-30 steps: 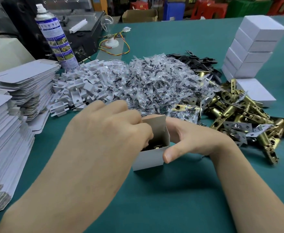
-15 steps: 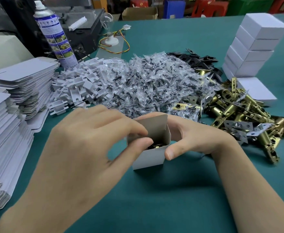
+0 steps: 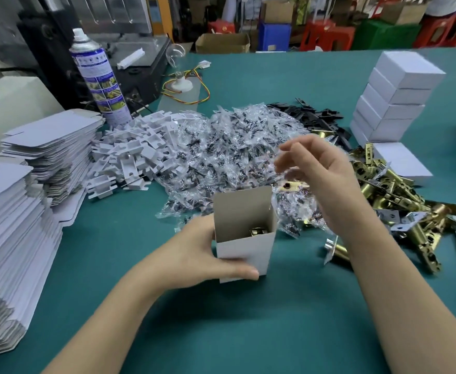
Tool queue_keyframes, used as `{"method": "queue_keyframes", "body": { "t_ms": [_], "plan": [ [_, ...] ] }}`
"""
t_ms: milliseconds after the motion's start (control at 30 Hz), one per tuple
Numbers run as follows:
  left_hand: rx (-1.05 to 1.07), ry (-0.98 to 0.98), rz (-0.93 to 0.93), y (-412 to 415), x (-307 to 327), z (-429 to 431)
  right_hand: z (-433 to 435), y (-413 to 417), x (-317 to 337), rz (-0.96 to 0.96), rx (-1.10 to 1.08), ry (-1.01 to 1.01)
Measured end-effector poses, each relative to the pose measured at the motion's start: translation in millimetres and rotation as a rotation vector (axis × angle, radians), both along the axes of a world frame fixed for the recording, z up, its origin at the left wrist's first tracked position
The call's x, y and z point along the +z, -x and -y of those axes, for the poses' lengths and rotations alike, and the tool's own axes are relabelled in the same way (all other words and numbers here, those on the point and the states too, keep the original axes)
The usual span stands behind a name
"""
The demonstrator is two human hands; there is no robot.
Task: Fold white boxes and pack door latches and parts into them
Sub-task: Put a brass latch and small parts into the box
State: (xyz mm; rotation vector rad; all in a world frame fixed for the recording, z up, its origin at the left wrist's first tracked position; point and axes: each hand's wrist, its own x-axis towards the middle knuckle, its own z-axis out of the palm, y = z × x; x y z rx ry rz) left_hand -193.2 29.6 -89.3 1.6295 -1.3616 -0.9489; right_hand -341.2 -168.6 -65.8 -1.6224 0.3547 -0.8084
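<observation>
We see the left hand [image 3: 194,255] gripping an open white box [image 3: 244,249] that stands upright on the green desk [image 3: 275,333]. Its thumb lies across the front wall and its fingers curl round the far side. The box's top flap stands up at the back, and a brass part [image 3: 257,232] shows inside.

The right hand [image 3: 321,168] hangs above the heap of clear screw bags [image 3: 221,157], just behind the box. Its fingers are loosely curled and blurred, so we cannot tell whether they pinch anything.

Brass door latches [image 3: 399,195] are piled to the right, one lying apart beside the right forearm. White plastic parts [image 3: 137,152] lie left of the bags and black parts [image 3: 313,117] behind them. Closed white boxes [image 3: 394,103] are stacked at far right, with flat box blanks [image 3: 19,225] at left.
</observation>
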Motion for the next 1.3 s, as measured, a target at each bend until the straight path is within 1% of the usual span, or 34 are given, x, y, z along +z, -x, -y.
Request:
{"method": "queue_keyframes", "body": {
  "t_ms": [67, 133, 167, 233, 300, 367, 433, 533, 633, 833, 967, 1100, 1300],
  "plan": [
    [-0.098, -0.109, -0.012, -4.4, 4.4, 4.4, 13.3, -2.9, 9.0, -0.019, -0.230, 0.057],
    [-0.144, -0.177, -0.041, -7.5, 8.4, 11.2, 37.4, -7.1, 19.7, -0.089, -0.429, 0.179],
    [-0.165, -0.204, -0.060, -8.5, 10.6, 14.3, 52.6, -9.9, 24.0, -0.166, -0.508, 0.263],
    [-0.192, -0.244, -0.090, -11.2, 12.9, 18.7, 89.4, -16.6, 30.1, -0.378, -0.599, 0.401],
    [-0.193, -0.264, -0.129, -14.1, 13.0, 19.3, 127.1, -22.9, 31.8, -0.607, -0.636, 0.505],
    [-0.181, -0.278, -0.150, -17.0, 12.6, 19.5, 159.6, -27.5, 32.0, -0.815, -0.630, 0.553],
    [-0.179, -0.285, -0.183, -18.5, 11.1, 20.7, 183.7, -28.1, 31.3, -0.979, -0.616, 0.593],
    [-0.158, -0.293, -0.242, -19.3, 9.2, 24.3, 209.9, -29.0, 28.2, -1.113, -0.621, 0.670],
    [-0.160, -0.300, -0.307, -20.2, 4.5, 25.8, 223.7, -37.3, 23.7, -1.237, -0.536, 0.726],
    [-0.193, -0.285, -0.425, -21.1, -5.5, 25.5, 232.0, -53.5, 12.2, -1.347, -0.456, 0.743],
    [-0.219, -0.291, -0.455, -24.0, -8.1, 28.3, 237.1, -61.4, 0.7, -1.401, -0.402, 0.647],
    [-0.240, -0.299, -0.437, -25.5, -8.1, 29.7, 238.0, -59.6, 1.5, -1.355, -0.333, 0.585],
    [-0.206, -0.308, -0.419, -23.6, -7.1, 31.1, 238.5, -50.7, 0.1, -1.305, -0.352, 0.640]
  ]
}}
